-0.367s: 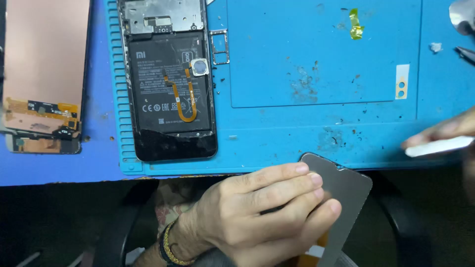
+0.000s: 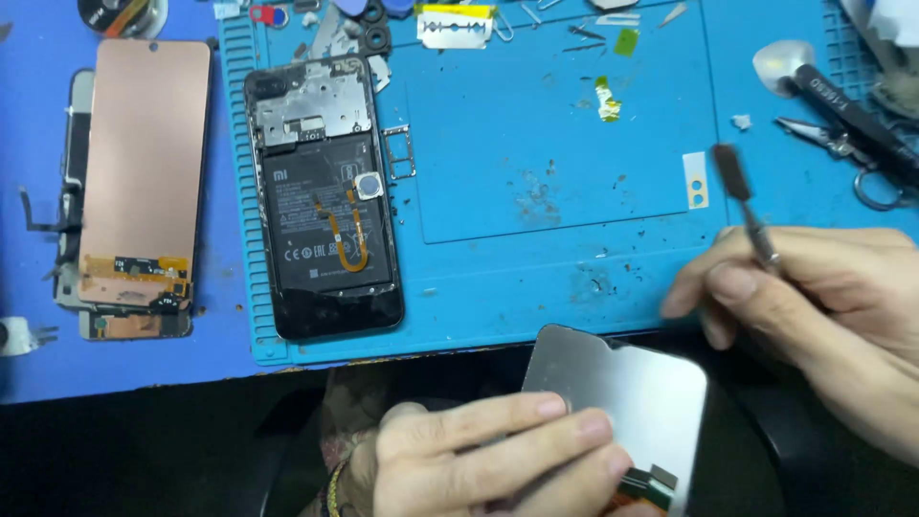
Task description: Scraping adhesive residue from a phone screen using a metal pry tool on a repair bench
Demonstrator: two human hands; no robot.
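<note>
Two hands work below the counter [image 2: 38, 373] edge: my left hand [image 2: 488, 460] pinches a grey glossy rectangular phone screen panel [image 2: 622, 393], tilted, its long axis running toward my lap. My right hand [image 2: 814, 297] pinches a thin flat-tipped metal spudger [image 2: 742, 206], just right of and above the panel's upper corner, nearer than anything else.

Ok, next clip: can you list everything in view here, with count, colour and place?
opened phone: 1, black, on the mat's left part
display panel: 1, copper-backed, left of the mat
work mat: 1, blue, centre
razor blade: 1, silver, top of the mat
pliers: 1, dark, right edge
grey panel: 1, grey, below the table edge, held
thin tool: 1, dark, held
left hand: holds the grey panel
right hand: holds the thin tool
</note>
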